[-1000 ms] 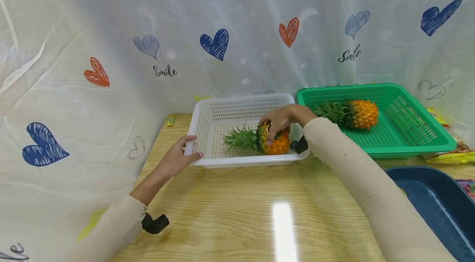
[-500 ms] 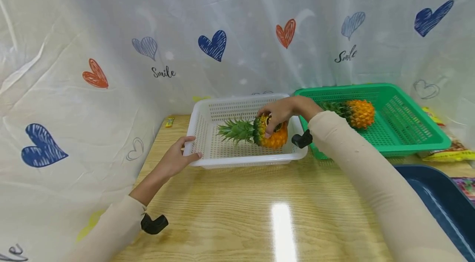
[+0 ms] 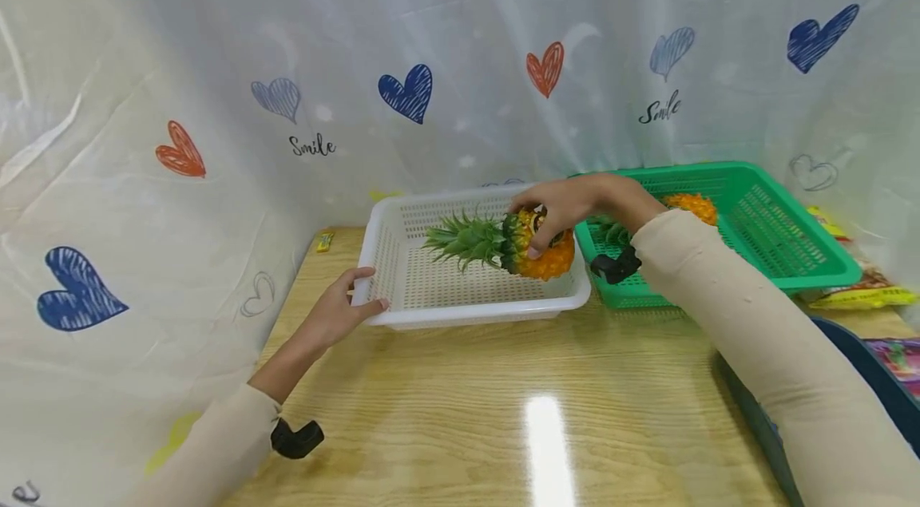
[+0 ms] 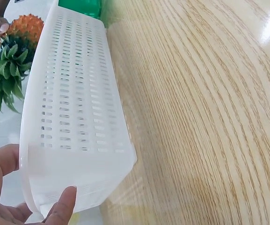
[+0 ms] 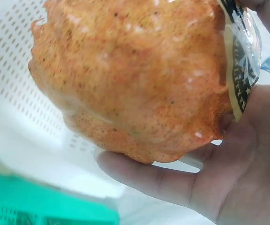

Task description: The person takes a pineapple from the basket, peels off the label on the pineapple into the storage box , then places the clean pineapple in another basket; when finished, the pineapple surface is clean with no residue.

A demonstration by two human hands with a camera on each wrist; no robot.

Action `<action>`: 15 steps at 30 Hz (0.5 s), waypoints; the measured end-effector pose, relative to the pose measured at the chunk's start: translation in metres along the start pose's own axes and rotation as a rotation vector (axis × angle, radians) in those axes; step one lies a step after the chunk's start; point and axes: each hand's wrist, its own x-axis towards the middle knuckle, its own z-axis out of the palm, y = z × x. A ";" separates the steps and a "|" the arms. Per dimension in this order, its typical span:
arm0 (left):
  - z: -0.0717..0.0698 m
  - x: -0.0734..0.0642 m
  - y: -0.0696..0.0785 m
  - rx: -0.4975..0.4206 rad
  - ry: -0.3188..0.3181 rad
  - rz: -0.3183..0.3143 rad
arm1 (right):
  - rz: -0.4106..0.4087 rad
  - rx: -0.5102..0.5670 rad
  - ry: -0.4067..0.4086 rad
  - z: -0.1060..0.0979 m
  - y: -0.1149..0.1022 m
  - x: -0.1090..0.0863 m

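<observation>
My right hand grips an orange pineapple from above, its green leafy crown pointing left over the white basket. The right wrist view shows the fruit close up, with fingers curled around it and a black-and-gold label on its side. My left hand holds the near left corner of that basket, its thumb and fingers pinching the rim; the left wrist view shows the basket's slotted side wall. A second pineapple lies in the green basket, partly hidden by my right forearm.
The green basket stands to the right of the white one on the wooden table. A dark blue tray sits at the right front, and snack packets lie beyond. One small yellow packet is near the back left; a printed curtain hangs behind.
The right hand has lifted the pineapple from the white basket's floor and carried it slightly right. The left hand stays on the rim.
</observation>
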 end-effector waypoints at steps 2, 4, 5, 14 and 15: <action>0.000 -0.001 0.001 0.007 0.004 0.001 | -0.012 -0.005 0.004 -0.001 0.000 -0.007; 0.000 -0.001 0.001 0.015 0.005 0.003 | -0.024 -0.014 0.010 -0.001 0.000 -0.015; 0.001 -0.001 0.001 0.017 0.007 0.002 | -0.029 -0.016 0.013 -0.001 -0.001 -0.019; 0.001 0.000 0.000 0.020 0.010 0.006 | -0.074 -0.061 -0.005 0.009 -0.007 -0.051; 0.001 0.000 0.000 0.019 0.009 0.009 | -0.080 -0.056 -0.012 0.012 -0.008 -0.054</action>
